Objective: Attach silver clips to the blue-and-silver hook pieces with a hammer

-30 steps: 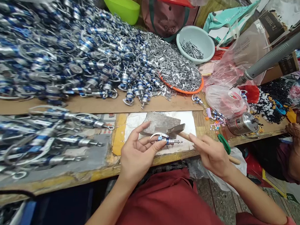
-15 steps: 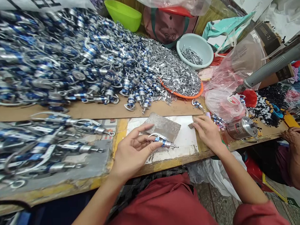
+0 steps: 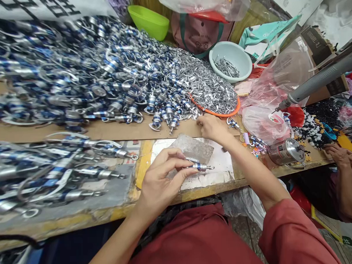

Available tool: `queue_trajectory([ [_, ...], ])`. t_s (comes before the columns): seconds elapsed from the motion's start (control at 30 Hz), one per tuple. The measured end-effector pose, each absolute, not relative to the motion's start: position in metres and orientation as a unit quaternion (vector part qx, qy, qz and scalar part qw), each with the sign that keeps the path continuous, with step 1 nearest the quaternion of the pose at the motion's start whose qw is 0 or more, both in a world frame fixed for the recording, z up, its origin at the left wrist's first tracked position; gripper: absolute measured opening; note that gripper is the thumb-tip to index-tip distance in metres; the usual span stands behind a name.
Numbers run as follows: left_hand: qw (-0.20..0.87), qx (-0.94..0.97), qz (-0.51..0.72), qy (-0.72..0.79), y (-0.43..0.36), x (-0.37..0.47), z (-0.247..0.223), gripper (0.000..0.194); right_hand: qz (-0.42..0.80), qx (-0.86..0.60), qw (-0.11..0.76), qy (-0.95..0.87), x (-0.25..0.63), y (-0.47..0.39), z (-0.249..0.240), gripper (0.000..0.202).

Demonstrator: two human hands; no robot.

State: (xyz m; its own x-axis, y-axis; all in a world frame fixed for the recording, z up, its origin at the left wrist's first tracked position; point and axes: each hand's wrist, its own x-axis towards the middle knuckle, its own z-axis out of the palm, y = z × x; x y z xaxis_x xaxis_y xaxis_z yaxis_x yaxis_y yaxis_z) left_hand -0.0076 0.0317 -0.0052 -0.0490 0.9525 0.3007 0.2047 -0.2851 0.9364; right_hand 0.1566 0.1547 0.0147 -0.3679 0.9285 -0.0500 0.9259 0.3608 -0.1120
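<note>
My left hand (image 3: 162,178) pinches a small blue and silver metal clip (image 3: 198,166) over the white sheet (image 3: 220,161), just in front of a grey stone block (image 3: 194,147). My right hand (image 3: 211,127) reaches forward to the loose small silver plates (image 3: 192,115) spilled at the near edge of the orange tray (image 3: 221,113). Its fingers curl down among them; whether they grip one is hidden. A large heap of blue and silver clips (image 3: 84,73) covers the table behind.
A pale bowl of screws (image 3: 229,59) and a green bowl (image 3: 149,21) stand at the back. A grey power tool (image 3: 315,81) hangs at the right over plastic bags. A metal tin (image 3: 285,153) lies nearby. Another person's hand (image 3: 340,153) rests at the right edge.
My right hand set down the hammer and moved forward-left from the table's near right side to the small plates by the orange tray. My left hand kept the clip, turning it slightly.
</note>
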Motion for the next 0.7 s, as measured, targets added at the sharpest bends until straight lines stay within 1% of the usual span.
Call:
queue_trajectory([
  [0.03,0.352,0.600,0.534,0.481,0.033,-0.007,-0.004,0.003,0.104,-0.576,0.059,-0.809,0.162,0.151,0.015,0.022],
  [0.1,0.363,0.604,0.528,0.475,0.033,-0.004,-0.003,0.005,0.213,-0.591,0.186,-0.755,0.170,0.136,0.017,0.013],
  [0.17,0.371,0.596,0.520,0.487,0.033,-0.002,-0.003,0.005,0.303,-0.567,0.303,-0.704,0.173,0.112,0.022,0.012],
  [0.2,0.376,0.586,0.517,0.499,0.032,-0.001,-0.003,0.006,0.332,-0.541,0.345,-0.692,0.172,0.099,0.024,0.012],
  [0.23,0.381,0.573,0.516,0.511,0.032,-0.001,-0.004,0.010,0.352,-0.512,0.366,-0.693,0.169,0.086,0.026,0.011],
  [0.33,0.396,0.534,0.523,0.533,0.031,-0.001,-0.008,0.027,0.368,-0.446,0.388,-0.717,0.158,0.058,0.029,0.008],
  [0.37,0.398,0.530,0.526,0.533,0.032,-0.001,-0.008,0.029,0.369,-0.438,0.391,-0.720,0.154,0.054,0.029,0.008],
  [0.43,0.400,0.535,0.527,0.525,0.032,-0.001,-0.007,0.025,0.376,-0.438,0.393,-0.715,0.151,0.051,0.026,0.008],
  [0.53,0.413,0.544,0.527,0.506,0.032,-0.001,-0.003,0.013,0.392,-0.435,0.394,-0.708,0.152,0.054,0.021,0.006],
  [0.7,0.449,0.502,0.536,0.508,0.030,-0.001,0.001,0.008,0.379,-0.410,0.402,-0.726,0.158,0.051,0.018,0.008],
])
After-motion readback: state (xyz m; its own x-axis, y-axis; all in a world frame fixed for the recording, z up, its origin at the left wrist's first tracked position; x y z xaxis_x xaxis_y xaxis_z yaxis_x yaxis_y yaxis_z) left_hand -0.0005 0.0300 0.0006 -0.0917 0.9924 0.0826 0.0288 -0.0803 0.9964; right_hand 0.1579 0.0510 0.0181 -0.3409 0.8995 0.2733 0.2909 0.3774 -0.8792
